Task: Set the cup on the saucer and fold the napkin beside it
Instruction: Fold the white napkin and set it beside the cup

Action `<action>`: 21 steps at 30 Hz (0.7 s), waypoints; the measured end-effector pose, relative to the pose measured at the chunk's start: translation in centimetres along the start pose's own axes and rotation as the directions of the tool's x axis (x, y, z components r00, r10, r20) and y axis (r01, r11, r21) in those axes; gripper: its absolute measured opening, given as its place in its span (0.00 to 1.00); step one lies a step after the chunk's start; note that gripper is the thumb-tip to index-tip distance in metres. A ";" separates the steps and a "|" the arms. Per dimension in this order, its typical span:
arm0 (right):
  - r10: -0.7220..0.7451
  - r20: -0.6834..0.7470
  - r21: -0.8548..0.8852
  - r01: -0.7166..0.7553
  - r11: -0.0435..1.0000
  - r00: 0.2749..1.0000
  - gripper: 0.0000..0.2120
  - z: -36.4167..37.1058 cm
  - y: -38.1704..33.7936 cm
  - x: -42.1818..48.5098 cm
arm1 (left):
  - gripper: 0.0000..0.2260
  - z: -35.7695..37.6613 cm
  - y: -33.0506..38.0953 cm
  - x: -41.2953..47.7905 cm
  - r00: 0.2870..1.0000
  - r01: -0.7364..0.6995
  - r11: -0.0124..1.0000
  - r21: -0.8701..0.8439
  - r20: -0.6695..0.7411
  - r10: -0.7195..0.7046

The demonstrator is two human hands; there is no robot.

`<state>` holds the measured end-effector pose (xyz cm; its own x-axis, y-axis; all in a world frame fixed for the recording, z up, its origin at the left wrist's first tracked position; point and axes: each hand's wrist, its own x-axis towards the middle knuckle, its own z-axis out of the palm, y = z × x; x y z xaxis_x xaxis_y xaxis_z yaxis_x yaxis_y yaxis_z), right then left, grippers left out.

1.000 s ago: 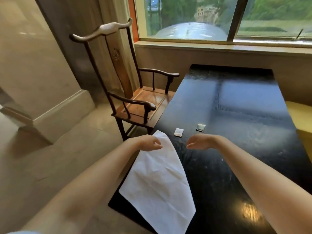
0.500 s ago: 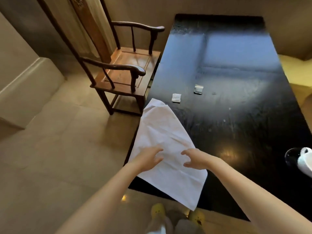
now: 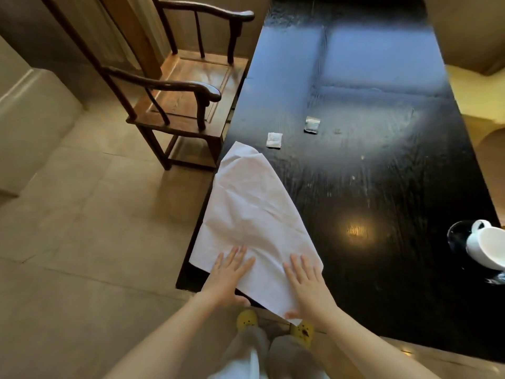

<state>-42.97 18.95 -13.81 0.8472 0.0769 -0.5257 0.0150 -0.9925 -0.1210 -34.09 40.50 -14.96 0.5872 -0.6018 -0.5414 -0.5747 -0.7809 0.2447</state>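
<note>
Napkin (image 3: 254, 214) under both flat hands; cup (image 3: 489, 247) far right, 2 packets beyond.

White cup (image 3: 489, 248) cut off at the right edge, tilted over a dark saucer (image 3: 457, 236) only partly visible.
</note>
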 end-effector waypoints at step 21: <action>0.183 -0.073 0.673 -0.087 0.734 0.980 0.32 -12.3 3.5 1.5 | 0.12 -10.9 5.9 1.0 0.869 0.027 0.916 -0.401 -0.444 -0.219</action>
<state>-35.13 14.40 -4.67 0.8723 -0.1131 -0.4757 -0.4199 -0.6720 -0.6101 -30.68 33.43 -5.34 0.8893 -0.4259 -0.1669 -0.2825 -0.7983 0.5319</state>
